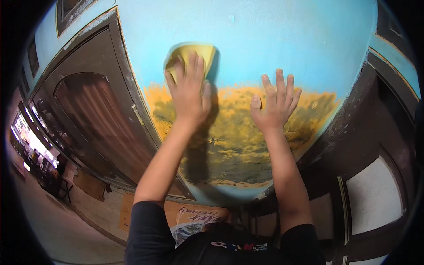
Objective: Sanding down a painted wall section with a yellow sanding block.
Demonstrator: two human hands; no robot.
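My left hand (190, 91) presses a curved yellow sheet (209, 53), which looks like sandpaper, against the light blue wall (248, 39). The sheet's edge stands out above my fingertips and casts a shadow to its right. Under both hands spreads a rough patch (235, 132) of orange, yellow and dark grey where the blue paint does not cover the wall. My right hand (275, 104) rests with fingers spread over the upper edge of this patch, fingertips on the blue paint, and holds nothing.
A brown door (96, 99) with a handle (137, 115) stands to the left, with a dark wooden frame along the wall's edge. At right is another dark door (374, 126) with pale panels. Printed cardboard (172, 212) lies on the floor below.
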